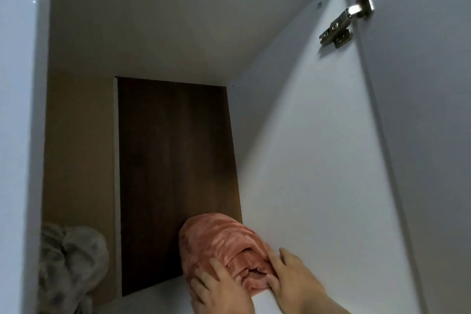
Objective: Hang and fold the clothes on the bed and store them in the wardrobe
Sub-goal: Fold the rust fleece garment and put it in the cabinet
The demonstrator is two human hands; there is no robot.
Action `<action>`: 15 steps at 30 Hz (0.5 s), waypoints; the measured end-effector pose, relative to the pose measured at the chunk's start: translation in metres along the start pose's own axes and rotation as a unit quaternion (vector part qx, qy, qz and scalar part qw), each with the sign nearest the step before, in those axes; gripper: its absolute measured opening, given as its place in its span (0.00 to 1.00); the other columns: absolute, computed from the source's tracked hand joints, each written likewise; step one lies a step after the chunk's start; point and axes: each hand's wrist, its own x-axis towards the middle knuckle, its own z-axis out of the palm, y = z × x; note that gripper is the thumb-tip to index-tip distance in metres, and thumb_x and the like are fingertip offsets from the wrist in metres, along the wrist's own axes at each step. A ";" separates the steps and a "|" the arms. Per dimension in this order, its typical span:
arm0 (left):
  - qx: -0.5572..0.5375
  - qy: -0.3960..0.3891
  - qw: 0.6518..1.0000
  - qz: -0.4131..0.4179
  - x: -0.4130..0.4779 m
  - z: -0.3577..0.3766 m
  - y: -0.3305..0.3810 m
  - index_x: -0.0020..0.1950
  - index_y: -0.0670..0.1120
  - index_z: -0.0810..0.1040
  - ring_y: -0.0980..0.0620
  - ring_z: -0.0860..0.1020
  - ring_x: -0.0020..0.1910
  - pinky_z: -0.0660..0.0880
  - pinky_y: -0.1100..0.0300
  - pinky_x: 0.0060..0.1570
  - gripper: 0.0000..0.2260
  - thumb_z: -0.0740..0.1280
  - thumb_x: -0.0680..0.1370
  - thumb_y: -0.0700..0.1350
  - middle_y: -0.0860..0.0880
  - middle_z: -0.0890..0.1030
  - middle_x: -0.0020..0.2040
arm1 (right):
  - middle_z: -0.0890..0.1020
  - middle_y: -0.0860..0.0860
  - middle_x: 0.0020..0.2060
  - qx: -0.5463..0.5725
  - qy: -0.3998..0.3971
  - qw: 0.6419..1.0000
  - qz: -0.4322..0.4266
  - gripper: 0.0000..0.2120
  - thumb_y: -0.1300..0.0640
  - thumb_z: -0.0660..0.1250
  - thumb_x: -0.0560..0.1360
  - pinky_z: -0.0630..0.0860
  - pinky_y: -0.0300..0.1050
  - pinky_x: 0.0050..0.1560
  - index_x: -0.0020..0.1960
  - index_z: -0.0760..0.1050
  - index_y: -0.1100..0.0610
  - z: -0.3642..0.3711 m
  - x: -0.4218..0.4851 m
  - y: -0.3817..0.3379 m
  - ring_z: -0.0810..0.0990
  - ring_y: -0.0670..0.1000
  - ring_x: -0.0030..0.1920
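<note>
Down at about six o'clock of the view, both hands reach up from the lower edge into a wardrobe compartment (pixel 305 160) and meet on a folded pink garment (pixel 216 237). The left hand (pixel 219 285) comes in from six o'clock, its fingers spread and fairly straight, laid flat against the near left face of the garment and pressing it. The right hand (pixel 290 278) comes in from five o'clock; its fingers lie over the garment's right end while the thumb sits against the lower fold, so the edge of the cloth is pinched between them. The garment itself rests on the white shelf floor in the back right corner, touching the dark brown back panel (pixel 175 173) behind it and lying close against the white side wall at three o'clock. At eight o'clock, well apart from the garment, a crumpled grey-white bundle (pixel 71 262) sits in the left corner beside a tan strip of panel (pixel 79 148). The compartment's white ceiling (pixel 178 20) fills twelve o'clock. At one o'clock a metal hinge (pixel 346 15) joins the side wall to the open door (pixel 420 135), which stands along the right edge.
</note>
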 end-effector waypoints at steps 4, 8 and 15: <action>-0.137 -0.046 0.987 -0.071 -0.031 -0.035 0.036 0.77 0.56 0.57 0.40 0.59 0.74 0.58 0.45 0.71 0.32 0.65 0.76 0.60 0.42 0.59 0.77 | 0.68 0.53 0.70 0.019 0.032 0.999 0.029 0.23 0.46 0.52 0.81 0.66 0.46 0.68 0.76 0.58 0.47 -0.018 -0.033 0.007 0.66 0.55 0.70; -0.253 -0.004 0.967 -0.009 -0.053 -0.027 0.033 0.74 0.52 0.67 0.47 0.58 0.74 0.59 0.55 0.70 0.21 0.60 0.81 0.48 0.50 0.62 0.76 | 0.72 0.52 0.70 0.127 0.085 0.981 0.122 0.22 0.52 0.54 0.82 0.65 0.41 0.67 0.75 0.62 0.52 -0.033 -0.080 0.014 0.70 0.52 0.69; -0.102 -0.168 0.975 0.102 -0.122 -0.044 0.046 0.68 0.52 0.72 0.46 0.66 0.70 0.66 0.52 0.66 0.19 0.51 0.81 0.55 0.50 0.71 0.70 | 0.70 0.48 0.71 0.073 0.098 0.979 0.164 0.23 0.54 0.57 0.82 0.66 0.44 0.69 0.76 0.62 0.47 -0.070 -0.198 0.011 0.69 0.51 0.70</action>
